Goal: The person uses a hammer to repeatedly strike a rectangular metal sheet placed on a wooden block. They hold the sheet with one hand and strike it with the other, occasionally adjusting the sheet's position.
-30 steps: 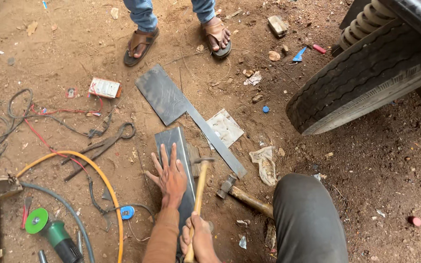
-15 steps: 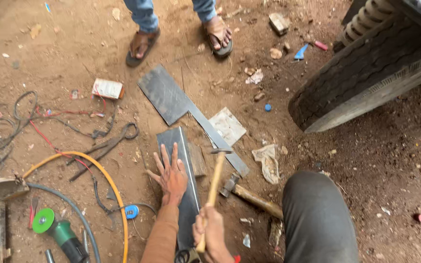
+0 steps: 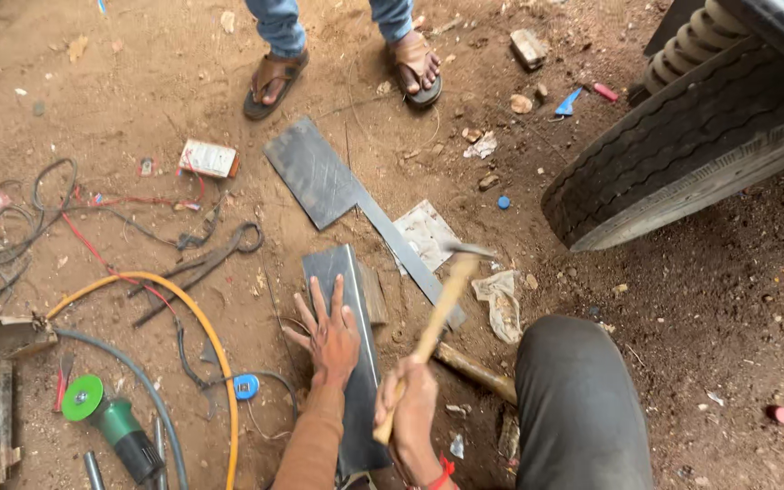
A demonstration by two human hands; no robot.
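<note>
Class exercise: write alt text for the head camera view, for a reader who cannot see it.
A person's left hand presses flat on a dark metal sheet lying on dirt, while the right hand raises a wooden-handled hammer. Another person's sandalled feet stand opposite.

Hammer (image 3: 442, 304) in the right hand (image 3: 410, 413) now raised, tilted right, off the metal strip (image 3: 342, 272).

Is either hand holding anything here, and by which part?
The right hand grips a hammer near the lower end of its wooden handle. The left hand holds nothing; it lies flat on the metal strip.
</note>
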